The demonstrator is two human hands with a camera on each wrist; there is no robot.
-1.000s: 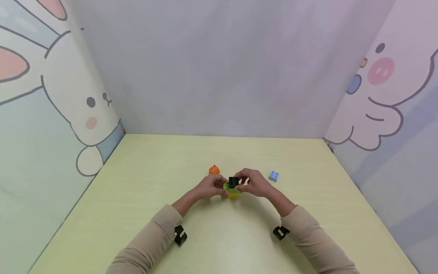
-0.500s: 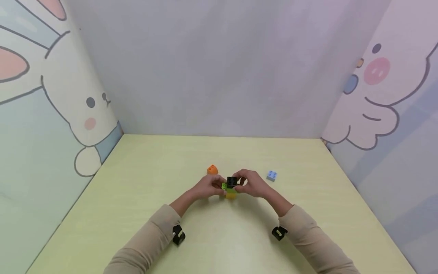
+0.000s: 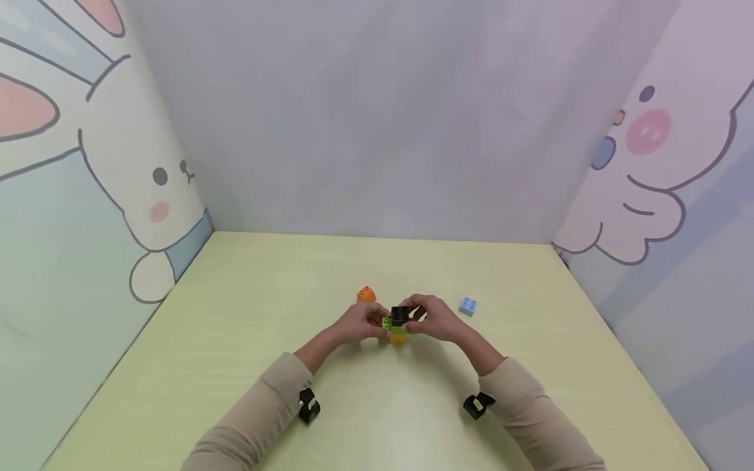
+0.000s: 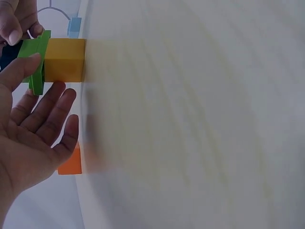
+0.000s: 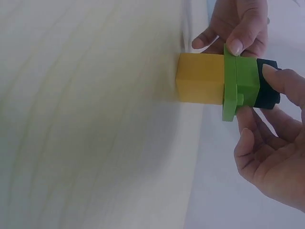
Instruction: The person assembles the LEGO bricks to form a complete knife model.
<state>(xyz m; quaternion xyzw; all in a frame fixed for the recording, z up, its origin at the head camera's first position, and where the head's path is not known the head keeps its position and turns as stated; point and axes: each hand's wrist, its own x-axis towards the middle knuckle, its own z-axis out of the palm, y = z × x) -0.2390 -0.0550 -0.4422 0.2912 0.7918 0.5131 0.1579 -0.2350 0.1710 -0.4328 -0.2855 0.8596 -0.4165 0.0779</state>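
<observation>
A small tower of toy building bricks stands between the two hands at mid-table. Its base is a yellow brick (image 4: pixel 65 60), which appears to rest on the table. Above that come a wider green plate (image 5: pixel 230 83) and a green brick (image 5: pixel 248 78), with a black brick (image 3: pixel 399 315) on top. From the left, the left hand (image 3: pixel 356 324) grips the green part, its thumb on the near side and its fingertips behind. The right hand (image 3: pixel 436 319) pinches the black brick from the right, thumb in front, some fingers hidden behind the tower.
An orange brick (image 3: pixel 366 294) with a curved side lies just beyond the left hand. Farther right, past the right hand, lies a light blue brick (image 3: pixel 468 306). Walls with cartoon animals enclose the pale yellow table (image 3: pixel 283 275) at the back and sides.
The head view has shifted slightly. Both hands keep their hold on the tower, with no clear movement of the bricks.
</observation>
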